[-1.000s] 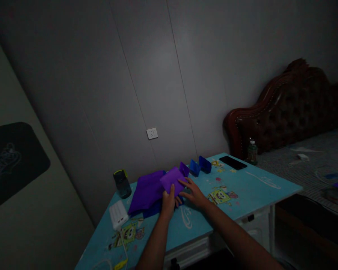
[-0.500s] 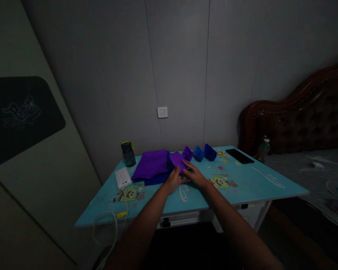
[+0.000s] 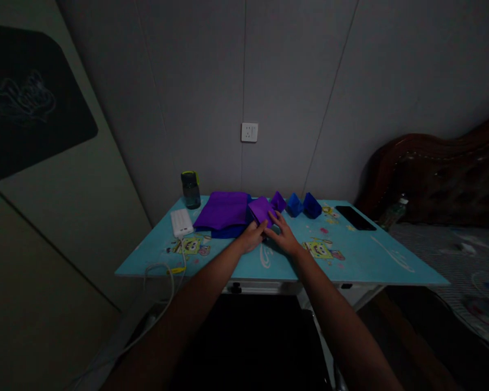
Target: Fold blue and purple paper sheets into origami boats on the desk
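Between my hands is a folded piece of purple paper (image 3: 261, 209), raised a little above the table, with a dark blue part showing on its left side. My left hand (image 3: 252, 237) grips its lower edge, thumb on the near face. My right hand (image 3: 282, 233) pinches the right edge, fingers over the purple face. Just left of it lies a stack of purple sheets (image 3: 224, 209) with blue sheets (image 3: 227, 233) showing beneath. Behind the hands stand a small purple folded paper piece (image 3: 278, 201), a lighter blue one (image 3: 294, 205) and a dark blue one (image 3: 312, 206).
The blue cartoon-printed table (image 3: 358, 260) carries a dark bottle (image 3: 191, 191), a white power bank (image 3: 181, 222) with a cable (image 3: 171, 282) hanging off the front edge, and a black phone (image 3: 355, 218). On the right, a plastic bottle (image 3: 394, 213) stands by the bed headboard (image 3: 427, 168).
My head view has tilted and shifted, so the scene sits differently. Both hands have kept the folded purple paper, which now stands more upright, with my right fingers closer round its edge.
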The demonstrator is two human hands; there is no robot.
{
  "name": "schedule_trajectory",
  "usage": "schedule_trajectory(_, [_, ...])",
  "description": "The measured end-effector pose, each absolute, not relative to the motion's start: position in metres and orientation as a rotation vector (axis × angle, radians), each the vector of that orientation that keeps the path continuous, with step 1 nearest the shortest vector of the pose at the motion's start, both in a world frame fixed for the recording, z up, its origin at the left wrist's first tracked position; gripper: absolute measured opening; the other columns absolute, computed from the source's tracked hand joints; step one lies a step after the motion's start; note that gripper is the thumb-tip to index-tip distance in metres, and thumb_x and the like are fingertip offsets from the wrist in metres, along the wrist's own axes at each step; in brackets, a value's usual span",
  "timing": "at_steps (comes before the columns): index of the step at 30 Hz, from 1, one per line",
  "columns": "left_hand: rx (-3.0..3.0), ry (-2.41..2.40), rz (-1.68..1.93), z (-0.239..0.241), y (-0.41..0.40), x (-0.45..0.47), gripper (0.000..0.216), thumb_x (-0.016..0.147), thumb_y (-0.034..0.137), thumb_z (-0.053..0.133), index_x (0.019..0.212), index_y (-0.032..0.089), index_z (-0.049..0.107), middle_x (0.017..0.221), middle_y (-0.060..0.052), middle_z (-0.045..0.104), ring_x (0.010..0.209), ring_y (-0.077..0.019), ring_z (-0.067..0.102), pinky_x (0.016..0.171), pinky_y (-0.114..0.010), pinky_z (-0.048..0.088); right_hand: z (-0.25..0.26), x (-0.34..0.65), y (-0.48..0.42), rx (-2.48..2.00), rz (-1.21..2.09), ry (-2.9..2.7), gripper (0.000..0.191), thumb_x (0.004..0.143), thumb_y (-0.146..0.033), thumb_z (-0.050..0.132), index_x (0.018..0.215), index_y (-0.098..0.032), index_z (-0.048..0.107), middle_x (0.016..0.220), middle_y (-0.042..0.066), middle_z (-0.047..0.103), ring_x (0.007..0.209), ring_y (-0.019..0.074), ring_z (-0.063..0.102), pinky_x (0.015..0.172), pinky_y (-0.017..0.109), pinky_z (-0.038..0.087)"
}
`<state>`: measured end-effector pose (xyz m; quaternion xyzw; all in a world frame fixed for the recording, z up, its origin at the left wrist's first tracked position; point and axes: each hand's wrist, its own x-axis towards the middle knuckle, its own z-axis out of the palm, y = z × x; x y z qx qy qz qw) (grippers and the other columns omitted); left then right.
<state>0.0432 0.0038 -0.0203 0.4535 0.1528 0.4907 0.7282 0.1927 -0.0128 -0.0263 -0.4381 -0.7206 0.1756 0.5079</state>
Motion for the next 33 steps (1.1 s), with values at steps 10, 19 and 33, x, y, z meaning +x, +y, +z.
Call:
schedule_trajectory(10, [1.079, 0.258, 0.999, -0.014, -0.003, 0.040, 0.039, 0.081, 0.048, 0.068, 0.095, 0.013, 0.059, 0.073, -0.003, 0.062, 0.067, -0.0127, 0.058, 0.064, -0.025, 0.041, -0.017, 0.192, -0.002, -0.847, 0.692, -1.365, 0.063, 0.077, -0.051, 0.069, 0.132, -0.024, 0.056, 0.138, 0.011, 0.052, 0.125, 0.0251, 0.049, 0.108, 0.045, 0.035])
schedule_trajectory(19, [1.134, 0.299, 1.002, -0.018, 0.005, 0.041, 0.042, 0.073, 0.045, 0.075, 0.092, 0.010, 0.063, 0.073, -0.006, 0.068, 0.065, -0.0134, 0.062, 0.068, -0.027, 0.046, -0.010, 0.188, -0.001, -0.783, 0.867, -1.111, 0.060, 0.067, -0.040, 0.078, 0.121, -0.021, 0.060, 0.096, 0.004, 0.071, 0.087, 0.0189, 0.066, 0.080, 0.032, 0.054])
schedule_trajectory(33, [1.140, 0.570, 1.039, -0.022, 0.012, 0.041, 0.051, 0.082, 0.047, 0.066, 0.111, 0.007, 0.056, 0.063, -0.005, 0.068, 0.046, -0.0155, 0.065, 0.046, -0.021, 0.050, -0.016, 0.173, -0.012, -0.899, 1.082, -1.411, 0.041, 0.077, -0.061, 0.064, 0.077, -0.021, 0.059, 0.059, -0.003, 0.052, 0.049, 0.0105, 0.046, 0.042, 0.022, 0.039])
